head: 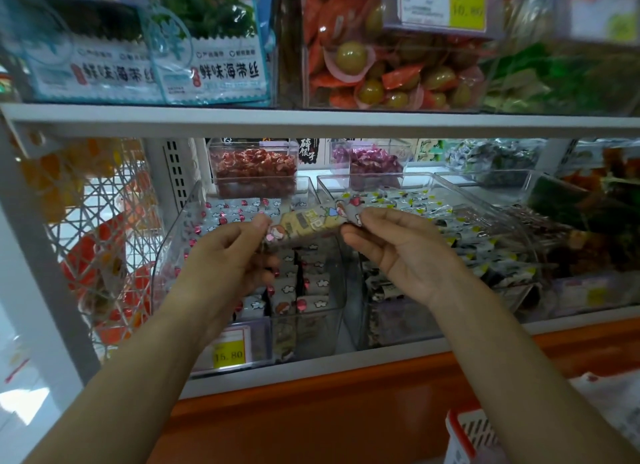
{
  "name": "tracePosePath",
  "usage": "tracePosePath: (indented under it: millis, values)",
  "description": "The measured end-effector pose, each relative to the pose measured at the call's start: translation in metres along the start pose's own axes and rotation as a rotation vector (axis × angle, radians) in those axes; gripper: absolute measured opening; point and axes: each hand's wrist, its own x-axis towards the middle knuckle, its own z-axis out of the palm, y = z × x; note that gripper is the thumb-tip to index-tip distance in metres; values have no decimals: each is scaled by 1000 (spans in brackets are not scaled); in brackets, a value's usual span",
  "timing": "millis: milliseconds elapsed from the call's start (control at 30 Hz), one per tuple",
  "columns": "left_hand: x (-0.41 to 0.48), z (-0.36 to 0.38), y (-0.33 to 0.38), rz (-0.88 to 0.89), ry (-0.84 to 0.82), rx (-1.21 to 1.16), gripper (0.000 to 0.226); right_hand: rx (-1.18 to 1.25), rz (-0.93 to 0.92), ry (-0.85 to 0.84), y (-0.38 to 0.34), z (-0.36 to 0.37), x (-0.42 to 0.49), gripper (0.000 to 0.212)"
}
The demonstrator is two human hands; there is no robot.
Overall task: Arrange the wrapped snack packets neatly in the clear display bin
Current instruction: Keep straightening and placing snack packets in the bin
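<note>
Both hands, one packet, right over the bin.
Left hand (239, 252) and right hand (391, 249) pinch the ends of a snack packet (308, 221) above the clear bin (327, 328); packets (308, 283) stand in rows inside, a jumbled bin (485, 242) beside, red sweets tub (254, 167) behind.

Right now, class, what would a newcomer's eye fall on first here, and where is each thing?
At the centre, the left hand and right hand each pinch an end of one wrapped snack packet above the clear display bin on the lower shelf. On the upper shelf, a bin of orange-and-green wrapped snacks stands out brightly.
</note>
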Motion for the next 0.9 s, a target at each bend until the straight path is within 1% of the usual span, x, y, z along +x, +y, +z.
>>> tracePosePath:
  millis: [100,167,267,433,500,567,667,700,767,833,900]
  values:
    - [0,0,0,-32,10,-108,19,54,19,15,1,0,1,14]
    - [-1,1,2,-39,-23,-205,13,67,23,48,1,0,1,9]
    - [-2,3,5,-19,-98,-278,25,95,28,107,2,-1,2,9]
    - [-2,3,5,15,-144,-310,24,114,13,129,3,-3,2,14]
    - [-3,3,4,26,-157,-277,21,114,-15,121,5,-4,3,14]
    - [-4,2,5,24,-177,-252,21,63,-69,100,7,-6,4,15]
    - [-4,1,5,35,-193,-219,14,-144,-182,64,9,-7,4,16]
    - [-3,0,4,53,-176,-190,18,-185,-205,48,9,-6,3,17]
    - [-2,-1,1,108,-123,-92,25,-217,-224,9,8,-4,2,18]
    - [-2,-3,1,190,-105,77,29,-258,-242,-14,7,-1,0,15]
    - [-3,-4,1,252,-123,195,34,-407,-289,2,9,-1,-3,21]
